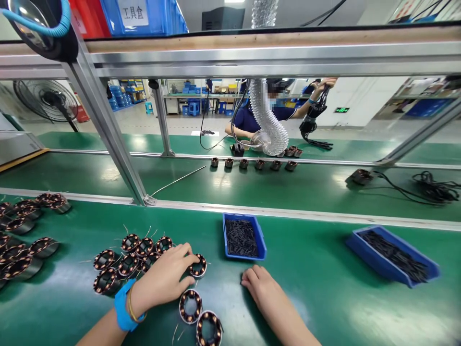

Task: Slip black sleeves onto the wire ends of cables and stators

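Note:
My left hand (165,274), wearing a blue wristband, has its thumb and fingers around the near side of a copper-wound motor stator (203,265). Two more stators lie below it, one an upright-facing ring (182,307) and the other at the bottom edge (218,331). A cluster of stators (128,265) with loose wire ends sits left of that hand. My right hand (261,283) is closed in a pinch just above the green table; a tiny dark bit shows at its fingertips, too small to name. Behind it stands a blue bin (262,242) of short black tubes (241,238).
Another blue bin (370,257) of black pieces stands at right. More stators (23,266) crowd the left edge. A metal frame post (108,110) rises at left. Across the bench, a person (252,117) holds black cables (312,117) beside a flexible duct (268,120).

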Available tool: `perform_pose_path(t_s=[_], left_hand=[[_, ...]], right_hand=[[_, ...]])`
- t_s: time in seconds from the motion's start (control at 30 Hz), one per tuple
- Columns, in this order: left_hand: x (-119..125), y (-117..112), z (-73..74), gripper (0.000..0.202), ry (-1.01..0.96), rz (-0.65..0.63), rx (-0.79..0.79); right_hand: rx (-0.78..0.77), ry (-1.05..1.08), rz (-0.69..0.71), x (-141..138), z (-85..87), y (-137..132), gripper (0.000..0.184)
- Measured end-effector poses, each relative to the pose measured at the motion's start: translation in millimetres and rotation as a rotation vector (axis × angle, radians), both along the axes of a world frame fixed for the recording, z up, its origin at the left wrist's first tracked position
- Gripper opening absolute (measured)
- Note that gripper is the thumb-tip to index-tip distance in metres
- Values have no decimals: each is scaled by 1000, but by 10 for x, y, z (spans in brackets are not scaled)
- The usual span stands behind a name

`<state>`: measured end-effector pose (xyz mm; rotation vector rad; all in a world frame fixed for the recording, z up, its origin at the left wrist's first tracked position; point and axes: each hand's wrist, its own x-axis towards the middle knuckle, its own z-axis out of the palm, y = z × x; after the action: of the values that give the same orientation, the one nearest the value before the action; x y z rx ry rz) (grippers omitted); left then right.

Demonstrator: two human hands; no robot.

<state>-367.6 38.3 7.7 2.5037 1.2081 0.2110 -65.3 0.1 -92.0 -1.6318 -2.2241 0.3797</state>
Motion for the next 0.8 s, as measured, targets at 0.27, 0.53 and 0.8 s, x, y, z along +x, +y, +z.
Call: perform_pose_path(t_s=[0.27, 0.53, 0.8], left_hand=[[83, -88, -152, 16, -56, 56, 83], [92, -128, -309, 24, -19, 42, 60], [67, -136, -462, 27, -53, 49, 106]], right_hand=[[3, 24, -41, 108, -122, -277, 25], [-84, 51, -217, 135, 60, -364, 6], [-44, -121, -284, 71, 29, -557, 21]])
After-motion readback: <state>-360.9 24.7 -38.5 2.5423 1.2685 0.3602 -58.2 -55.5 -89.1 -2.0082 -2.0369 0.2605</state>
